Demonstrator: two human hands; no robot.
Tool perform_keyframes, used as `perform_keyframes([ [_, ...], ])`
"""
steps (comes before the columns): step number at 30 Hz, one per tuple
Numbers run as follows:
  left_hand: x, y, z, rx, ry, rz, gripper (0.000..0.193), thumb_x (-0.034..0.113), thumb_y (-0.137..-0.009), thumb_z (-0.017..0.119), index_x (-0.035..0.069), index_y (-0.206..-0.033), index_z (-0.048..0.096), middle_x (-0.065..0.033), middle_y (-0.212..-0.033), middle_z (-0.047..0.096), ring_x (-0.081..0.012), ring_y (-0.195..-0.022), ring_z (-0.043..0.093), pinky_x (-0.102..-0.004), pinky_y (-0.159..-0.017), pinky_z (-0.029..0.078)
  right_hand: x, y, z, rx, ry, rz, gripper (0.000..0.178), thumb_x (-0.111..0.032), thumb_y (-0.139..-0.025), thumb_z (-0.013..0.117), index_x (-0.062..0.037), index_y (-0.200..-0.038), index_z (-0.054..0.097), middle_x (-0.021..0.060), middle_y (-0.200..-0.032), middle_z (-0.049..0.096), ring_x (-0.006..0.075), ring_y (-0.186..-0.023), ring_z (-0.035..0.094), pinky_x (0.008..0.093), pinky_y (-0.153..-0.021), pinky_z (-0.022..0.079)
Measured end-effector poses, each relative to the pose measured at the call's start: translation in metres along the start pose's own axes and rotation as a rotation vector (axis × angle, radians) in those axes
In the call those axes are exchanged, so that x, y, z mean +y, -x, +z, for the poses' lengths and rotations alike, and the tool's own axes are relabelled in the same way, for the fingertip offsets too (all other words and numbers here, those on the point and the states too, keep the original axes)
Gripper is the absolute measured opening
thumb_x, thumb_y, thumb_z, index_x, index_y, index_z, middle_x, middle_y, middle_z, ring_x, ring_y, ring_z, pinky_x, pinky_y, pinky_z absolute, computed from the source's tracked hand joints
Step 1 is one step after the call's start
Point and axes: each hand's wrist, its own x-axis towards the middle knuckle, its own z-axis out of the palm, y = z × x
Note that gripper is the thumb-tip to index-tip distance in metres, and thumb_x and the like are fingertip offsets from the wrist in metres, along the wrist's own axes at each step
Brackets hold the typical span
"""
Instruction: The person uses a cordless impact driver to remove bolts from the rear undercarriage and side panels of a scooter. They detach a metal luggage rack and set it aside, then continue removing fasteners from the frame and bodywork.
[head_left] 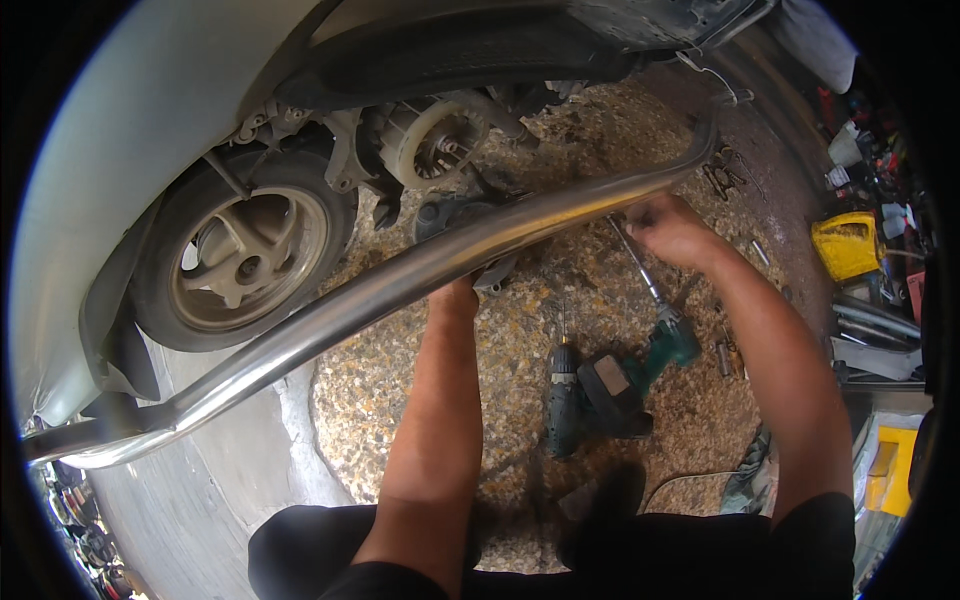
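A shiny metal tube [400,275] runs diagonally across the view, in front of a scooter-like vehicle's exposed engine side. My left hand [455,290] reaches up behind the tube beside a grey part [497,272]; its fingers are hidden. Under the tube's right stretch, my right hand [668,232] is closed, its fingers bent inward. Whatever is in them cannot be made out. Close by those fingers is the upper end of a long metal driver shaft [640,265], fitted to a green power driver [672,340] lying on the ground. A dark drill [563,395] lies to its left.
At the left is a wheel [250,255] with a pale spoked rim. A round engine fan [447,143] shows above the tube. Yellow containers [848,246] and assorted tools line the right edge. A socket-like metal piece [724,358] lies on the pebbled ground [370,400].
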Motion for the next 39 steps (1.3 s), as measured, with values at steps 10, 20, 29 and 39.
perform_keyframes([
  [10, 0.021, 0.022, 0.03, -0.158, -0.224, 0.099, 0.012, 0.016, -0.086, 0.063, 0.005, -0.09, 0.063, -0.006, -0.068, 0.059, -0.0151, -0.051, 0.054, -0.027, -0.044, 0.042, 0.117, 0.16, 0.078, -0.249, -0.556, 0.61, 0.03, -0.026, -0.089, 0.066, 0.0028, -0.094, 0.065, 0.0141, -0.084, 0.065, 0.0207, -0.069, 0.066, 0.0361, -0.061, 0.054],
  [20, -0.074, 0.053, -0.002, -0.152, -0.615, -0.169, 0.015, 0.016, -0.084, 0.058, 0.002, -0.089, 0.062, -0.0084, -0.071, 0.062, -0.0146, -0.052, 0.052, -0.0286, -0.045, 0.042, 0.137, 0.15, 0.181, 0.127, -1.52, 0.884, 0.031, -0.03, -0.088, 0.07, -0.0069, -0.108, 0.061, 0.0075, -0.097, 0.065, 0.022, -0.079, 0.064, 0.0393, -0.066, 0.054],
  [29, -0.146, 0.092, -0.037, -0.329, -1.161, 0.076, 0.027, 0.02, -0.081, 0.058, -0.003, -0.092, 0.068, -0.0165, -0.083, 0.067, -0.0267, -0.078, 0.063, -0.036, -0.074, 0.048, 0.129, 0.137, 0.204, 0.242, -1.731, 0.938, 0.023, -0.023, -0.087, 0.07, -0.0114, -0.106, 0.066, 0.0036, -0.112, 0.064, 0.0232, -0.099, 0.059, 0.0435, -0.083, 0.049],
  [39, -0.138, 0.099, -0.024, -0.292, -1.185, 0.083, 0.03, 0.022, -0.084, 0.058, -0.003, -0.096, 0.068, -0.018, -0.091, 0.069, -0.0283, -0.085, 0.065, -0.0374, -0.078, 0.049, 0.159, 0.163, 0.198, 0.29, -1.818, 0.87, 0.023, -0.016, -0.078, 0.066, -0.009, -0.1, 0.063, 0.0057, -0.091, 0.063, 0.026, -0.082, 0.061, 0.0439, -0.071, 0.053],
])
